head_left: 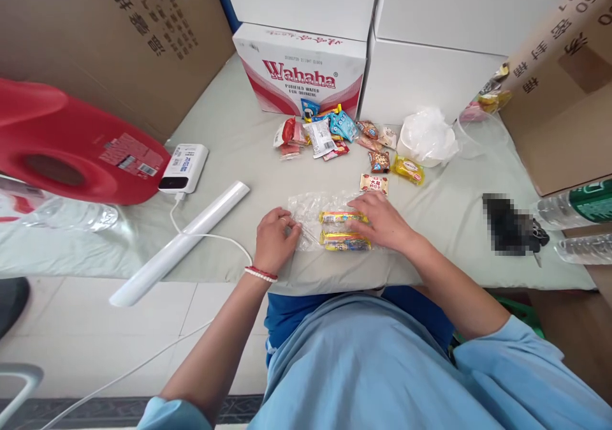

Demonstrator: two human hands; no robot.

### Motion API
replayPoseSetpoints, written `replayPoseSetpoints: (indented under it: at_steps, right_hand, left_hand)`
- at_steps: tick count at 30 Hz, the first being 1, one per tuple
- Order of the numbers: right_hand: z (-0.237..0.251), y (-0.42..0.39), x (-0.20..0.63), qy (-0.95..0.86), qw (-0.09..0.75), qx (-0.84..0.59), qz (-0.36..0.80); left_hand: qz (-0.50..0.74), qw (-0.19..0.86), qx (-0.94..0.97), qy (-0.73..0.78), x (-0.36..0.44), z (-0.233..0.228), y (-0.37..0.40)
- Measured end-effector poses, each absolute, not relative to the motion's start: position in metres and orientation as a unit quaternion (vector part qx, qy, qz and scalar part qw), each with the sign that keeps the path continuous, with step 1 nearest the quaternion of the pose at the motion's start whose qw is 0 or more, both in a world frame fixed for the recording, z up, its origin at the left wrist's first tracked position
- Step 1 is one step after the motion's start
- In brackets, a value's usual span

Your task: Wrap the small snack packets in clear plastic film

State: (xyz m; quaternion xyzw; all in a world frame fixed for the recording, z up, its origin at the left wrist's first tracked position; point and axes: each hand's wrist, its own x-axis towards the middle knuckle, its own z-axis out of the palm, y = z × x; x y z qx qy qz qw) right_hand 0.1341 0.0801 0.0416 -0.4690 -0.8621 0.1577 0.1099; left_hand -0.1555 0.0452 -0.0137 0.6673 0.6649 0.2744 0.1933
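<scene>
A clear, crinkled sheet that looks like bubble wrap [306, 208] lies flat in front of me. On it, stick-shaped snacks in yellow, printed wrappers [345, 241] are laid in rows, one stick [335, 217] apart from and above the others. My left hand [276, 241], with a red and white bracelet at its wrist, has its fingers curled at the sheet's left edge, thumb and forefinger close together on the plastic. Over the right side lies my right hand [382, 222], fingers stretched out and apart, thumb touching the snacks' right ends. A small cream packet [373, 184] sits just beyond its fingertips.
Behind are a pile of wrapped snacks [321, 135], a white bowl with plastic [428, 138] and a Wahaha box [299, 73]. Leftward lie a white tube-like bar [191, 235], a power bank [184, 167] with cable and a red jug [81, 143]. Plastic bottles [574, 207] lie right.
</scene>
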Motion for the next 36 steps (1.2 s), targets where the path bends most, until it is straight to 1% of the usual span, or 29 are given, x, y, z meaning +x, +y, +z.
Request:
replayPoseSetpoints:
  at_steps: [2, 4, 8, 12, 15, 17, 19, 22, 24, 26, 28, 30, 33, 36]
  right_hand:
    - [0.035, 0.080, 0.121, -0.870, 0.091, -0.447, 0.185]
    - [0.026, 0.083, 0.112, -0.863, 0.084, -0.456, 0.201]
    - [0.014, 0.087, 0.108, -0.854, 0.134, -0.437, 0.251]
    - [0.018, 0.084, 0.110, -0.848, 0.183, -0.399, 0.297]
    - [0.026, 0.081, 0.109, -0.838, 0.197, -0.407, 0.305]
    - [0.030, 0.081, 0.107, -0.839, 0.185, -0.414, 0.299]
    - [0.031, 0.082, 0.104, -0.847, 0.153, -0.420, 0.288]
    - [0.029, 0.086, 0.099, -0.844, 0.111, -0.442, 0.282]
    - [0.027, 0.089, 0.096, -0.832, 0.100, -0.461, 0.291]
    - [0.026, 0.093, 0.095, -0.824, 0.103, -0.469, 0.302]
    - [0.027, 0.096, 0.095, -0.824, 0.126, -0.461, 0.304]
    - [0.029, 0.098, 0.096, -0.829, 0.148, -0.442, 0.308]
    - [0.033, 0.098, 0.098, -0.825, 0.138, -0.430, 0.339]
    - [0.036, 0.095, 0.098, -0.810, 0.132, -0.432, 0.374]
  left_hand:
    - [0.285, 0.195, 0.662, 0.665, -0.156, -0.014, 0.044]
    - [0.297, 0.197, 0.659, 0.662, -0.157, -0.014, 0.041]
    - [0.321, 0.193, 0.654, 0.657, -0.157, -0.014, 0.035]
    - [0.337, 0.186, 0.649, 0.656, -0.157, -0.017, 0.030]
    - [0.342, 0.183, 0.650, 0.654, -0.158, -0.020, 0.028]
    - [0.348, 0.174, 0.646, 0.656, -0.159, -0.020, 0.026]
    - [0.364, 0.138, 0.632, 0.669, -0.157, -0.016, 0.020]
    - [0.410, 0.014, 0.616, 0.673, -0.145, 0.000, 0.006]
    - [0.440, -0.080, 0.632, 0.633, -0.132, 0.014, -0.005]
    - [0.453, -0.133, 0.674, 0.568, -0.117, 0.026, -0.014]
    - [0.449, -0.131, 0.722, 0.510, -0.103, 0.032, -0.019]
    - [0.434, -0.098, 0.752, 0.486, -0.093, 0.031, -0.018]
    - [0.405, -0.057, 0.768, 0.493, -0.085, 0.023, -0.013]
    - [0.362, -0.049, 0.780, 0.508, -0.080, 0.012, -0.011]
